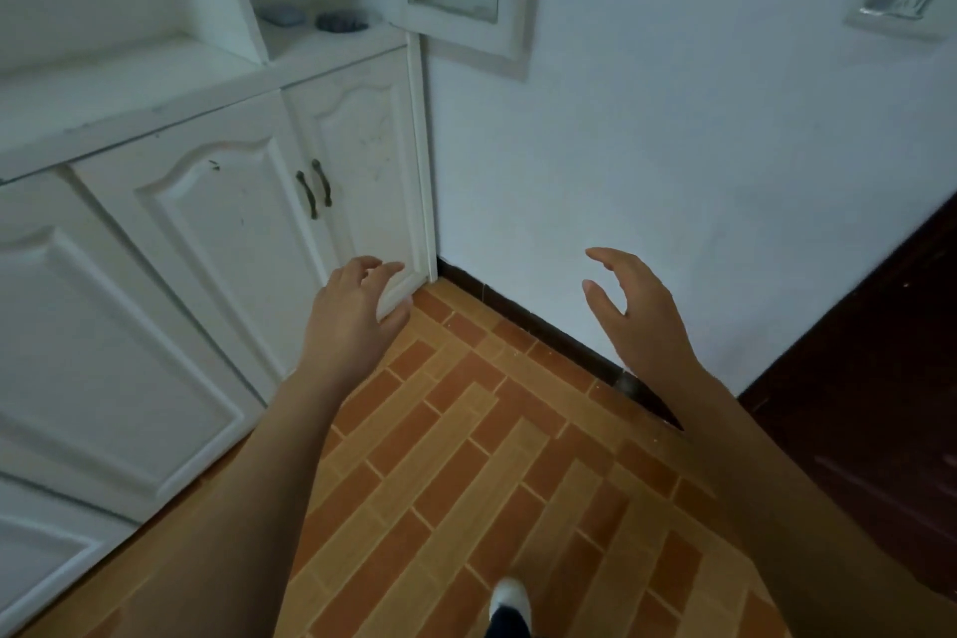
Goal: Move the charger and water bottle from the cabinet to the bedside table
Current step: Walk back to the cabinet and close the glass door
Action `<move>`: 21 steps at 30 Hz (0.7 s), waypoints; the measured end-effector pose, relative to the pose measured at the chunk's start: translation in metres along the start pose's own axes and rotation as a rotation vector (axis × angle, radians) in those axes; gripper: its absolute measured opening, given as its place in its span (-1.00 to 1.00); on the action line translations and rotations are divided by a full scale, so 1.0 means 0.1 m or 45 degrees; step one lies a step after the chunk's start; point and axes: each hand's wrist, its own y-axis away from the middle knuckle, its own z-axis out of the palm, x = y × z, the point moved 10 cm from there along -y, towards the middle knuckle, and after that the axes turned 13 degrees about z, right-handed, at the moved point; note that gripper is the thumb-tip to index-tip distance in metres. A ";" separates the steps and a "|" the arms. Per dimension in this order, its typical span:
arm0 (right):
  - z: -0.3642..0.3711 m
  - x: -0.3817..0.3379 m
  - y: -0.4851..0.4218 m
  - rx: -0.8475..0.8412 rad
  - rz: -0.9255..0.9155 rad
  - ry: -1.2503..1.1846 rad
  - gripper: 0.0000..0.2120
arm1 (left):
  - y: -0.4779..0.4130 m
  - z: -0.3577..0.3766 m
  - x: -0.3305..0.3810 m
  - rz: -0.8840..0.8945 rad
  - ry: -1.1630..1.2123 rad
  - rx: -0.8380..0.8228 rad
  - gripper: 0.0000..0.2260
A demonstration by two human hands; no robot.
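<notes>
Both hands, left and right, hung loosely spread, grip holding nothing, beside the white panelled wooden cabinet; charger and bottle weren't identifiable.

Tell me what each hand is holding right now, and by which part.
Nothing is held. The left hand and the right hand are both open and empty, fingers loosely curled, out in front of the cabinet.

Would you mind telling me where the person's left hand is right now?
In the head view, the left hand hangs open and empty left of centre, in front of the lower cabinet doors, above the tiled floor.
</notes>
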 end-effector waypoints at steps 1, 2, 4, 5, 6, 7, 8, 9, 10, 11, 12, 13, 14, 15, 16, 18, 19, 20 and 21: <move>0.02 -0.01 -0.19 -0.008 -0.020 0.002 -0.69 | -0.15 0.03 -0.02 -0.008 0.001 0.012 -0.63; 0.04 -0.02 -0.37 -0.017 -0.034 -0.002 -0.69 | -0.29 0.07 -0.05 -0.017 0.002 0.025 -0.63; 0.11 -0.04 -0.68 -0.045 -0.038 -0.012 -0.69 | -0.51 0.15 -0.11 -0.031 -0.003 0.031 -0.63; 0.16 -0.05 -0.81 -0.059 -0.040 -0.008 -0.69 | -0.60 0.20 -0.15 -0.036 -0.013 0.027 -0.63; 0.21 -0.05 -0.92 -0.068 -0.047 0.001 -0.69 | -0.69 0.24 -0.20 -0.040 -0.023 0.025 -0.64; 0.25 -0.07 -1.04 -0.074 -0.058 0.013 -0.68 | -0.78 0.27 -0.25 -0.042 -0.032 0.031 -0.64; 0.30 -0.08 -1.15 -0.080 -0.073 0.026 -0.68 | -0.87 0.29 -0.30 -0.043 -0.038 0.037 -0.64; 0.35 -0.10 -1.26 -0.085 -0.092 0.042 -0.68 | -0.96 0.31 -0.36 -0.038 -0.046 0.042 -0.64; 0.40 -0.11 -1.37 -0.089 -0.109 0.062 -0.68 | -1.06 0.34 -0.43 -0.027 -0.065 0.037 -0.64; 0.47 -0.12 -1.47 -0.095 -0.120 0.087 -0.68 | -1.15 0.38 -0.49 -0.014 -0.092 0.022 -0.63; 0.53 -0.13 -1.58 -0.102 -0.122 0.112 -0.67 | -1.24 0.42 -0.57 -0.002 -0.119 0.001 -0.63; 0.60 -0.13 -1.68 -0.108 -0.120 0.132 -0.67 | -1.35 0.47 -0.65 0.011 -0.137 -0.016 -0.63; 0.67 -0.15 -1.79 -0.112 -0.119 0.148 -0.67 | -1.45 0.51 -0.74 0.024 -0.144 -0.028 -0.62; 0.74 -0.17 -1.90 -0.110 -0.121 0.161 -0.67 | -1.57 0.54 -0.84 0.035 -0.142 -0.040 -0.62; 0.81 -0.19 -2.02 -0.100 -0.128 0.174 -0.67 | -1.69 0.58 -0.93 0.043 -0.139 -0.050 -0.62; 0.94 -0.27 -2.28 -0.063 -0.147 0.203 -0.67 | -1.98 0.62 -1.13 0.060 -0.138 -0.055 -0.61; 1.02 -0.32 -2.41 -0.050 -0.151 0.222 -0.67 | -2.13 0.64 -1.22 0.079 -0.138 -0.054 -0.61; 1.10 -0.37 -2.55 -0.041 -0.152 0.243 -0.67 | -2.29 0.65 -1.31 0.111 -0.140 -0.051 -0.61; 1.19 -0.42 -2.70 -0.034 -0.152 0.264 -0.66 | -2.46 0.65 -1.39 0.152 -0.140 -0.046 -0.62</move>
